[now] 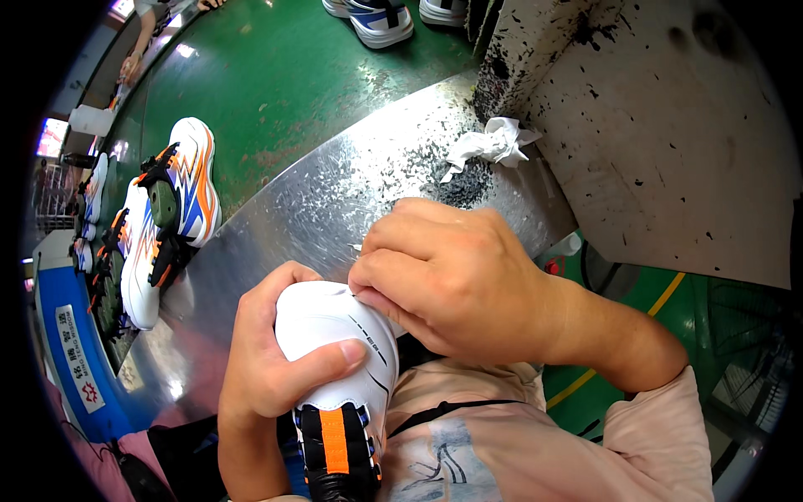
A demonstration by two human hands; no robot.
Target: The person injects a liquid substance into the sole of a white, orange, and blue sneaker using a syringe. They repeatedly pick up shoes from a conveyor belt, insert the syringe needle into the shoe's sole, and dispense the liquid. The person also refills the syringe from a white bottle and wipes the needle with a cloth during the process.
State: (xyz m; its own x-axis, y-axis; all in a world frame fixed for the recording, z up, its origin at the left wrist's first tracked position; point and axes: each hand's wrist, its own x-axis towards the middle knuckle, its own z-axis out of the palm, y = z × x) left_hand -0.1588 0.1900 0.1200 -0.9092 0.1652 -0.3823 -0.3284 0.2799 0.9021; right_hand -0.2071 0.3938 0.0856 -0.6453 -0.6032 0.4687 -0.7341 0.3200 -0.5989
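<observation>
My left hand (268, 351) wrapped the white shoe (335, 343) from its left side above my lap, toe toward the metal tabletop (335, 192), heel toward me, while my right hand (443, 276), fingers pinched shut, pressed its toe from the right.

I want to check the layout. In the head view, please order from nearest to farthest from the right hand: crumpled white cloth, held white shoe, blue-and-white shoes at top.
From the right hand:
1. Held white shoe, touching it.
2. Crumpled white cloth, above on the metal table.
3. Blue-and-white shoes, top edge.
</observation>
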